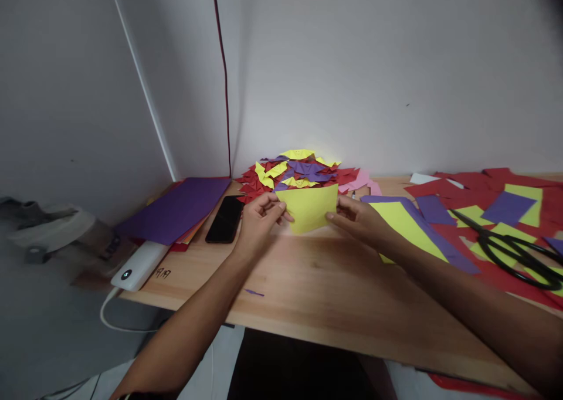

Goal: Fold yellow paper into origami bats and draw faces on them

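A yellow sheet of paper is held up above the wooden table, roughly upright and slightly curved. My left hand pinches its left edge between thumb and fingers. At the right edge, my right hand grips the same sheet. Behind the sheet lies a pile of folded paper pieces in yellow, purple and red, against the wall. Larger yellow and purple sheets lie partly under my right forearm.
At the left are a black phone, stacked purple paper and a white power bank with a cable. Black scissors rest on scattered cut paper at the right. A purple scrap lies near the front edge.
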Available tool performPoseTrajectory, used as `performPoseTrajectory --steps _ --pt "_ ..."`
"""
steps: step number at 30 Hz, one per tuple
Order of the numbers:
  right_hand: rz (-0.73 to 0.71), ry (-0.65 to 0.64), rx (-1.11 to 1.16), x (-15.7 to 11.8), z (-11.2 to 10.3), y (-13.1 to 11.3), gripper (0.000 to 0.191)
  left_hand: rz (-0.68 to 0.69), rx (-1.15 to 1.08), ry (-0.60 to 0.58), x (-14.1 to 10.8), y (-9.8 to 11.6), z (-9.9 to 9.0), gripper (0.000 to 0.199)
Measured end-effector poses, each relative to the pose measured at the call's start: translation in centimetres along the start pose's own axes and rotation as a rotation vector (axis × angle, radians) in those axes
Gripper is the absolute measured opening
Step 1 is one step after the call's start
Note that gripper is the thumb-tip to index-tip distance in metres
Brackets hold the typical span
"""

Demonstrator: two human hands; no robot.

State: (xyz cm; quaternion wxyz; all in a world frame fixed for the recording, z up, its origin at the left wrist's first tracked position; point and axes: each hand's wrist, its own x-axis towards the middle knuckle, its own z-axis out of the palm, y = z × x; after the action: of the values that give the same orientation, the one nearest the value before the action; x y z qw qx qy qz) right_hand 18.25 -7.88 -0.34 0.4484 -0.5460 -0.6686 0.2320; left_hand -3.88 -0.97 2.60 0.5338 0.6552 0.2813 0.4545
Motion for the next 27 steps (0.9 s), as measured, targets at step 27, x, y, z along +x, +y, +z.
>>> performPoseTrajectory --steps 27 --pt "-0.063 0.038 0.227 -0.4 0.4 -1.3 0.043 -0.393 -0.318 -0.155 0.6 -1.9 -0.5 0.031"
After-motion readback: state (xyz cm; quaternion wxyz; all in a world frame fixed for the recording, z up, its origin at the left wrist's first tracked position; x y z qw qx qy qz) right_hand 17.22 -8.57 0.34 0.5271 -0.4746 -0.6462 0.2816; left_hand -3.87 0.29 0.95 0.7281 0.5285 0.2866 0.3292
